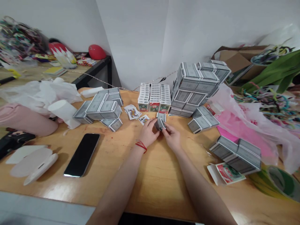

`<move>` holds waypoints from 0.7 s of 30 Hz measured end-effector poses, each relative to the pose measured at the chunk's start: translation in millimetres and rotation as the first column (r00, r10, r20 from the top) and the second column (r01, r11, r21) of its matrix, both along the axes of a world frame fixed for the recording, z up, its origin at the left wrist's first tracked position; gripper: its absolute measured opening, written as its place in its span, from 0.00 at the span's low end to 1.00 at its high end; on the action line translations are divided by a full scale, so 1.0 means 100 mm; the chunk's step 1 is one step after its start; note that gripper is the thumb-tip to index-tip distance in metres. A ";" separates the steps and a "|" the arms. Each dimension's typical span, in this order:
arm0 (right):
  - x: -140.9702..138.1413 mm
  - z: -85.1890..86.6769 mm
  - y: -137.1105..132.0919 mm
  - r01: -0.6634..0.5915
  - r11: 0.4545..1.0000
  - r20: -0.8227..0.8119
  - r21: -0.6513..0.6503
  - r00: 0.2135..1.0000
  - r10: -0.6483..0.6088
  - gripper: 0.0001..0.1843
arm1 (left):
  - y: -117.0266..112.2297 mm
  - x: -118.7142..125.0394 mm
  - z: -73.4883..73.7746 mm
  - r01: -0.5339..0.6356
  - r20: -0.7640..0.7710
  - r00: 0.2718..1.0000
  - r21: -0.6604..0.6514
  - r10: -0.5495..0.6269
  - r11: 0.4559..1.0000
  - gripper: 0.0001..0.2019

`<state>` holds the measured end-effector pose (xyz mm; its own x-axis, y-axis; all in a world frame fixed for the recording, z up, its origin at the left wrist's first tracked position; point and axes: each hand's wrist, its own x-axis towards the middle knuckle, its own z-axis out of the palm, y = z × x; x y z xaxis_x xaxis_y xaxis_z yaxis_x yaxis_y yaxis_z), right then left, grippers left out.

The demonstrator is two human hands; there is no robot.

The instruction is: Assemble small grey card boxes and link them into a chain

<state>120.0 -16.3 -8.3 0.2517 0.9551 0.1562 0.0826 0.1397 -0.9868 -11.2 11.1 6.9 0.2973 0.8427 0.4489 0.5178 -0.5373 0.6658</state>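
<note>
Both my hands meet over the middle of the wooden table [150,184]. My left hand [148,133], with a red string at the wrist, and my right hand [172,136] are closed together on one grey-backed deck of cards [159,124]. Just beyond it lies another deck [161,116]. Loose face-up cards [132,112] lie to the left of it. Behind stand three rows of boxed decks [154,97]. A tall pile of grey decks [195,87] rises at the right.
A black phone [82,154] lies at the left front, white lids [32,163] beside it. More grey decks [102,109] are heaped at the left, others [239,153] at the right by an open card box [226,173]. Pink and white plastic bags [248,125] and green tape [278,184] lie right.
</note>
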 end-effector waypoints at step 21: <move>-0.16 0.14 -0.10 -0.318 0.931 -0.263 -0.178 0.927 0.266 0.19 | -0.01 0.05 0.00 -0.058 0.188 0.974 -0.341 0.129 0.938 0.08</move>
